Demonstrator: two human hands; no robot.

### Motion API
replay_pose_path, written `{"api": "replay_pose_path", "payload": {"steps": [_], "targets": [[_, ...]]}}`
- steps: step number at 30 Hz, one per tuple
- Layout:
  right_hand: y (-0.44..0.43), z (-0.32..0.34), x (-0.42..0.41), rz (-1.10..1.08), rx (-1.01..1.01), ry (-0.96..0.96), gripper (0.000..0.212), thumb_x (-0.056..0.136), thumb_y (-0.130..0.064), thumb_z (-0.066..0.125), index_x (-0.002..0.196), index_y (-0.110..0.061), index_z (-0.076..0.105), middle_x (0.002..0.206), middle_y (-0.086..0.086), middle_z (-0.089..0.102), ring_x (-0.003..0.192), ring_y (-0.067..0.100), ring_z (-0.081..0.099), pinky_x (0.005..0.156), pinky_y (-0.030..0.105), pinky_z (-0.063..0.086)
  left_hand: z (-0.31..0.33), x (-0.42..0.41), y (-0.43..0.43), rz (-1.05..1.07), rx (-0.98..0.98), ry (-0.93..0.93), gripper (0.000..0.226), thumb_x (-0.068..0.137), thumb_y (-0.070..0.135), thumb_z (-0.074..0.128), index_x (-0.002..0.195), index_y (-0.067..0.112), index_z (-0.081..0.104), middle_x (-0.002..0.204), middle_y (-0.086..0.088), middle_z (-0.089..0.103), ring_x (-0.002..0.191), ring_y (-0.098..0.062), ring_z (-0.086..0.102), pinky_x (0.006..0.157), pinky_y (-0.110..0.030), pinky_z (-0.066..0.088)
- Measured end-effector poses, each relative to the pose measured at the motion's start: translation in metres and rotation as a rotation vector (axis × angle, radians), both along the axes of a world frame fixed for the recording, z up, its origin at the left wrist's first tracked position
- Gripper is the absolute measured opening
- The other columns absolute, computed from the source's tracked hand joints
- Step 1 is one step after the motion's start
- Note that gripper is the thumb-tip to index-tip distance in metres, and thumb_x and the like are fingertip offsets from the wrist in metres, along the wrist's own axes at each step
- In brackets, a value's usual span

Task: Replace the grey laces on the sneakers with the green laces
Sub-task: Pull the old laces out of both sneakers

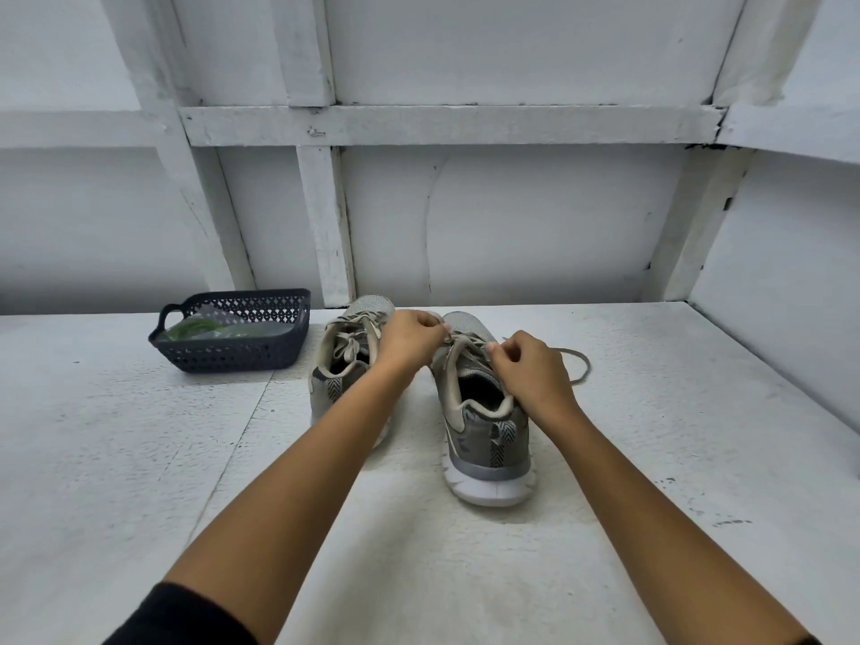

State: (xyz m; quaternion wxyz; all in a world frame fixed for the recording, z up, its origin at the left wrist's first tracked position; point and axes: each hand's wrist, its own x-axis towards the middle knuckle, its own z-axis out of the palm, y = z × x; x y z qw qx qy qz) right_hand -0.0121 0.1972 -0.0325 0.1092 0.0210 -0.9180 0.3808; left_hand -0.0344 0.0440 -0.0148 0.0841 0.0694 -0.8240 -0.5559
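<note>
grey lace on the right-hand sneaker is pinched from both sides: the left hand curls its fingertips on a strand towards the toe end of the lacing, and the right hand nips another strand between thumb and forefinger, nearer the shoe's opening. one loose end of that lace loops out over the table just right of the shoe. the sneaker is grey mesh with pale trim, a chevron-patterned heel tab and a thick white sole, heel towards the person. the left-hand sneaker stands just beside it, its laces tied in a bow. further left, near the wall, a dark perforated basket holds the green laces.
</note>
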Motion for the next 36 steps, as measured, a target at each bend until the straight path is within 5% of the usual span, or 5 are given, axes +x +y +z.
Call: {"api": "replay_pose_path", "payload": {"steps": [9, 12, 16, 28, 36], "targets": [[0.005, 0.01, -0.011, 0.034, 0.025, -0.043, 0.031, 0.097, -0.034, 0.046, 0.08, -0.011, 0.057, 0.082, 0.006, 0.06, 0.08, 0.022, 0.053, 0.068, 0.027, 0.038, 0.029, -0.017, -0.034, 0.151, -0.573, 0.049, 0.009, 0.081, -0.003, 0.045, 0.074, -0.004, 0.05, 0.082, -0.022, 0.057, 0.079, -0.037, 0.054, 0.059, -0.031, 0.037], [0.014, 0.015, -0.028, 0.082, -0.095, -0.138, 0.021, 0.096, -0.022, 0.05, 0.099, -0.007, 0.064, 0.096, 0.013, 0.064, 0.083, 0.029, 0.061, 0.07, 0.038, 0.055, 0.026, -0.011, -0.023, 0.093, -0.886, 0.064, 0.029, 0.083, -0.006, 0.043, 0.112, -0.001, 0.043, 0.114, -0.023, 0.046, 0.097, -0.042, 0.053, 0.071, -0.039, 0.039], [0.022, 0.016, -0.04, 0.281, 0.155, -0.259, 0.026, 0.092, -0.016, 0.058, 0.117, -0.015, 0.064, 0.116, 0.01, 0.062, 0.1, 0.023, 0.058, 0.076, 0.026, 0.042, 0.014, -0.015, -0.01, -0.218, -1.114, 0.085, 0.06, 0.089, 0.006, 0.05, 0.142, 0.03, 0.037, 0.132, -0.01, 0.038, 0.116, -0.035, 0.042, 0.093, -0.045, 0.045], [0.019, 0.048, -0.025, 0.362, 0.118, -0.021, 0.008, 0.09, -0.022, 0.06, 0.085, -0.019, 0.066, 0.071, -0.007, 0.061, 0.065, 0.004, 0.054, 0.062, 0.014, 0.041, 0.022, 0.005, -0.002, -0.224, -0.686, 0.141, 0.016, 0.087, 0.023, 0.053, 0.092, 0.01, 0.061, 0.092, -0.007, 0.066, 0.088, -0.024, 0.058, 0.071, -0.031, 0.043], [0.02, 0.033, -0.002, 0.446, 0.349, -0.023, 0.004, 0.085, -0.021, 0.064, 0.082, -0.023, 0.065, 0.096, 0.002, 0.044, 0.09, 0.017, 0.052, 0.085, 0.028, 0.043, -0.003, 0.049, 0.009, -0.183, -0.65, 0.228, 0.022, 0.087, 0.024, 0.053, 0.107, 0.019, 0.048, 0.103, -0.002, 0.052, 0.093, -0.027, 0.055, 0.074, -0.037, 0.045]]}}
